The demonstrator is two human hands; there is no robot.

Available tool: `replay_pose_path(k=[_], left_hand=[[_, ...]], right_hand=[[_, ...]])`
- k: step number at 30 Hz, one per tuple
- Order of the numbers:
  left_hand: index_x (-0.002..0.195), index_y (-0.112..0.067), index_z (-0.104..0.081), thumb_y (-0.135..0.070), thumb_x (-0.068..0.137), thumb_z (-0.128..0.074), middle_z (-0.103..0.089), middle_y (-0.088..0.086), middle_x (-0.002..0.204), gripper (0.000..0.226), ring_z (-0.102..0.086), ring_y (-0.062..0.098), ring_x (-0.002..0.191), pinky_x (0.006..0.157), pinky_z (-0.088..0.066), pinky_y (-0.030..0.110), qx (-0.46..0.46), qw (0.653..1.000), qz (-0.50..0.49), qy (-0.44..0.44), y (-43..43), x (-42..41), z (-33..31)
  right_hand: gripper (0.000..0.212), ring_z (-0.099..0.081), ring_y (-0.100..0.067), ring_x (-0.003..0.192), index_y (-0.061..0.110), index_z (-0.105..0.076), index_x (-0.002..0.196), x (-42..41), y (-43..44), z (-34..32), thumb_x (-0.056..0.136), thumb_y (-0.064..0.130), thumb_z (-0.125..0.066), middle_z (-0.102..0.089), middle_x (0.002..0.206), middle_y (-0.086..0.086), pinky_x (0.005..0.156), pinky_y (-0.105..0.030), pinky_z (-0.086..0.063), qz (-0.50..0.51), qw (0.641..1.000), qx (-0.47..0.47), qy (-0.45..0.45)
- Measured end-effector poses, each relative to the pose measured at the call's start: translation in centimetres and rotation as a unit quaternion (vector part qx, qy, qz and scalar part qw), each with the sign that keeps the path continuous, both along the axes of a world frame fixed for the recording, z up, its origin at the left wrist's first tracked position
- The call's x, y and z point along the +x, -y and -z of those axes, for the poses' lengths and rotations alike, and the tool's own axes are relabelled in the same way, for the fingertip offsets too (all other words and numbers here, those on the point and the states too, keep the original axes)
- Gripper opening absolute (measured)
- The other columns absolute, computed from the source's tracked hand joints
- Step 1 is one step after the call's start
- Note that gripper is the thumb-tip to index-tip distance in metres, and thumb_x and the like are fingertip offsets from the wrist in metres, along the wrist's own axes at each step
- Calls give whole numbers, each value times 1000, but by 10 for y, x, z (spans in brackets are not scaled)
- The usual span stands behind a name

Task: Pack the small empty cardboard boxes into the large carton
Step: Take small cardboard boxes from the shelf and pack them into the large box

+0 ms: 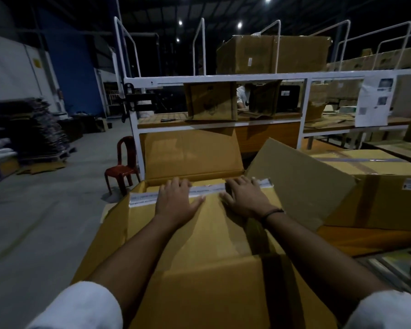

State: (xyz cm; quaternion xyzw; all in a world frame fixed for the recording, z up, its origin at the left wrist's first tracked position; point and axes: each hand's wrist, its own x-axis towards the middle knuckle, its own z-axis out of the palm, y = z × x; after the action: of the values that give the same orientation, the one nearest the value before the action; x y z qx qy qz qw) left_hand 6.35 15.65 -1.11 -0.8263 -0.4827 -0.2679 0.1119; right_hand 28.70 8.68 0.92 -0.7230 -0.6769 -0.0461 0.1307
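Dim warehouse fills the frame, white racking across the top. At lower centre a large carton point(199, 257) stands with far flaps raised. Left hand point(176, 200) and right hand point(244, 198) press flat, each grip released, likely seating a box; small boxes unseen.

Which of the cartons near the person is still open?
The large carton under both hands: its far flap and right flap stand up. The carton to its right is taped shut.
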Motion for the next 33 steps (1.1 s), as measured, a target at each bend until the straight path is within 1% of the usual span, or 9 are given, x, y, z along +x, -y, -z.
replay_pose_path(k=[5, 8, 12, 15, 19, 21, 23, 28, 33], left_hand=[[84, -25, -55, -62, 100, -42, -53, -5, 83, 43, -51, 15, 74, 60, -36, 31, 20, 996, 62, 57, 32, -12, -62], [73, -24, -58, -54, 105, -43, -57, -1, 68, 47, -52, 15, 57, 53, -43, 30, -12, 995, 79, 63, 52, -19, -92], [83, -17, -62, -46, 107, -38, -59, 4, 79, 44, -53, 19, 68, 66, -47, 34, -145, 989, 39, -6, 85, -24, -123], [102, -16, -57, -37, 112, -30, -53, 5, 92, 36, -48, 17, 81, 73, -38, 31, -286, 952, 78, -80, 122, -30, -150], [115, -25, -56, -42, 111, -32, -58, -2, 108, 30, -56, 15, 98, 90, -46, 35, -488, 849, 134, -152, 153, -37, -152], [131, -26, -58, -53, 107, -41, -61, -1, 131, 40, -58, 20, 122, 106, -48, 41, -577, 783, 127, -195, 159, -35, -125], [149, -21, -47, -62, 103, -43, -48, 5, 153, 61, -45, 28, 141, 116, -38, 46, -588, 761, 116, -246, 162, -30, -89], [165, -24, 2, -88, 81, -50, 1, 3, 173, 117, -9, 36, 157, 123, -18, 57, -452, 838, 113, -283, 172, -34, -18], [164, -21, 9, -89, 67, -64, -1, 9, 172, 139, -7, 40, 154, 124, -14, 56, -283, 923, 127, -227, 178, -42, 20]], right_hand=[[47, -64, -19, 77, 20, -67, 96, -37, 16, -64, 107, 51, -34, -67, 85, -3, 82, -43, -59, 6, 998, 44, -38], [41, -66, -22, 81, 17, -69, 93, -60, 29, -109, 105, 46, -42, -69, 90, -7, 79, -39, -60, 23, 999, -11, -32], [27, -57, -18, 89, 21, -59, 99, -60, 31, -135, 107, 40, -42, -64, 103, -7, 85, -36, -49, -8, 985, -171, -34], [27, -38, -8, 71, 23, -50, 98, -60, 41, -143, 109, 42, -35, -63, 118, -16, 76, -23, -38, -9, 969, -241, 53], [35, -40, -4, 57, 14, -46, 78, -113, 122, -150, 111, 7, -34, -43, 76, -2, 51, -11, -38, -70, 917, -390, 47], [20, -58, -4, 73, 10, -57, 95, -105, 108, -112, 109, 11, -42, -59, 93, -5, 64, -14, -50, -101, 879, -461, 74], [29, -57, -21, 121, 11, -54, 135, -106, 111, -76, 106, 14, -49, -55, 137, -9, 100, -36, -53, -47, 853, -519, 30], [93, -63, -22, 115, 30, -24, 159, -95, 116, -28, 86, 35, -82, -54, 144, -5, 97, -40, -55, -74, 873, -480, -43], [104, -44, -31, 140, 19, -23, 160, -100, 124, -4, 80, 39, -87, -40, 158, -9, 107, -40, -47, -96, 930, -355, 22]])
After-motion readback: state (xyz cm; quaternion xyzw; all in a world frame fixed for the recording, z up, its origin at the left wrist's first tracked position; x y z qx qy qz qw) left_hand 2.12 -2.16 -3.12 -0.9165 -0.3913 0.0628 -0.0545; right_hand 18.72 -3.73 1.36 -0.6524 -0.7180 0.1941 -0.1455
